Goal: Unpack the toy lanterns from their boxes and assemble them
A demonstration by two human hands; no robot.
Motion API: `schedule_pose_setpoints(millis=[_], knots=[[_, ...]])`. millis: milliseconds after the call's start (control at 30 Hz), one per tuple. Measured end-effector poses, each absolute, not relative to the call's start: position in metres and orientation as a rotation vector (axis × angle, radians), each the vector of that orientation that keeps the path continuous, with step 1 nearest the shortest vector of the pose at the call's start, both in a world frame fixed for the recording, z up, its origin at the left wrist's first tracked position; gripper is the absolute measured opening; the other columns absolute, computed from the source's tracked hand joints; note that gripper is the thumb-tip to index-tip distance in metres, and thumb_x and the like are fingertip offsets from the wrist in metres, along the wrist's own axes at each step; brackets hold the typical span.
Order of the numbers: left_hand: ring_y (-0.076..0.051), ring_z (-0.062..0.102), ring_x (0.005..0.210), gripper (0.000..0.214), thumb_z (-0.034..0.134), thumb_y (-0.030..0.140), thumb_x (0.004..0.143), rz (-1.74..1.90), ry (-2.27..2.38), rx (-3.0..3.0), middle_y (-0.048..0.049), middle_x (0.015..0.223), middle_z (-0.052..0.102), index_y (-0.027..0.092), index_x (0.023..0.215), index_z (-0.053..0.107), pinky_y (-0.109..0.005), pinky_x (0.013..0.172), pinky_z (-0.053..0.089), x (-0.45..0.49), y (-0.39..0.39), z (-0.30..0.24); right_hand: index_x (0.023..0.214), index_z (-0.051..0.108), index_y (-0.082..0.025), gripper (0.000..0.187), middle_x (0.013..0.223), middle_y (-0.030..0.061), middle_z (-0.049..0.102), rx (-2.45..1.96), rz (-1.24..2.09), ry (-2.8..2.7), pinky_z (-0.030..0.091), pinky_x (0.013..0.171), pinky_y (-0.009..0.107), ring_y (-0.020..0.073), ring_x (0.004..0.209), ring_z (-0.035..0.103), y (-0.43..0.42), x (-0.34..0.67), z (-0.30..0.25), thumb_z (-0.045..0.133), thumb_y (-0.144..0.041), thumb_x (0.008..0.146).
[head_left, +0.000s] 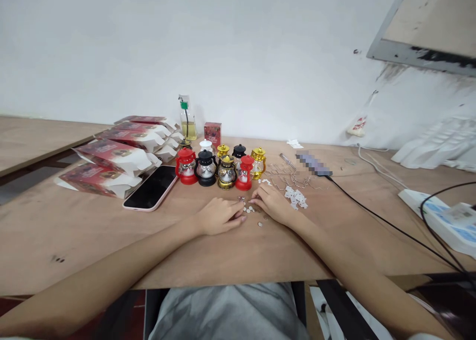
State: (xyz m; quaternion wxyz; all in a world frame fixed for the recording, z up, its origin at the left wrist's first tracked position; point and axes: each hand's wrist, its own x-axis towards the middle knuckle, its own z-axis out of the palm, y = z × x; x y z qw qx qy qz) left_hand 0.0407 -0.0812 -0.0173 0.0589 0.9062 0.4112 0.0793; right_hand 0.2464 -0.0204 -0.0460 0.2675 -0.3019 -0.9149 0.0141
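Note:
My left hand (222, 215) rests on the table with thumb and index finger apart, fingertips beside several small round silver discs (249, 210) that look like button cells. My right hand (273, 203) faces it from the other side, fingers bent and drawn together; what they hold, if anything, is too small to make out. Between the fingertips lie tiny metal pieces (241, 199). One disc (260, 224) lies apart, nearer me. Just behind the hands stand several mini lanterns, among them a red lantern (244, 173), a black lantern (206, 168) and a bronze-coloured lantern (226, 172).
Flattened red-and-white boxes (115, 156) and a phone (150, 188) lie left. A pump bottle (188, 121) and small red box (212, 133) stand behind. Right are white tabs (296, 197), bent wires (286, 176), a screwdriver (287, 161), a cabled device (314, 163) and a power strip (439, 221).

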Motion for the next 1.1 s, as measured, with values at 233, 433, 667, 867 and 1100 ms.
schedule_pose_setpoints(millis=[233,433,667,867,1100], knots=[[-0.013,0.051,0.058,0.022,0.039,0.038,0.09,0.433,1.23,2.627,0.003,0.069,0.057,0.021,0.079,0.047,-0.025,0.053,0.027,0.037,-0.079,-0.023,0.082,0.051,-0.019,0.018,0.078,0.0028,0.056,-0.892,0.29,-2.267,0.041,0.07,0.028,0.0161,0.073,0.052,-0.026,0.247,-0.038,0.043,-0.031,0.094],[-0.011,0.048,0.061,0.022,0.052,0.041,0.084,0.875,1.297,2.314,0.0032,0.07,0.053,0.02,0.088,0.054,-0.023,0.056,0.033,0.054,-0.052,-0.031,0.079,0.05,-0.02,0.023,0.073,0.0013,0.054,-1.026,0.346,-1.967,0.038,0.066,0.028,0.016,0.068,0.05,-0.025,0.25,-0.034,0.04,-0.036,0.093],[-0.012,0.047,0.061,0.028,0.065,0.046,0.073,0.973,1.345,2.219,0.0019,0.067,0.05,0.017,0.075,0.063,-0.024,0.057,0.033,0.08,-0.03,-0.039,0.08,0.05,-0.02,0.024,0.077,0.0022,0.057,-0.996,0.345,-1.947,0.039,0.068,0.029,0.0163,0.072,0.051,-0.024,0.249,-0.037,0.04,-0.037,0.093],[-0.012,0.048,0.061,0.034,0.068,0.051,0.068,0.911,1.365,2.186,0.0016,0.067,0.051,0.018,0.078,0.068,-0.024,0.057,0.033,0.072,-0.03,-0.044,0.079,0.05,-0.02,0.026,0.076,0.0023,0.058,-1.03,0.349,-1.93,0.039,0.07,0.029,0.0166,0.072,0.052,-0.025,0.251,-0.032,0.04,-0.039,0.092],[-0.012,0.048,0.062,0.031,0.067,0.048,0.07,0.879,1.383,2.18,0.0012,0.068,0.052,0.018,0.076,0.069,-0.024,0.057,0.034,0.073,-0.029,-0.045,0.081,0.052,-0.02,0.029,0.077,0.003,0.059,-1.056,0.334,-1.9,0.04,0.068,0.029,0.0166,0.071,0.052,-0.023,0.255,-0.03,0.038,-0.042,0.092]])
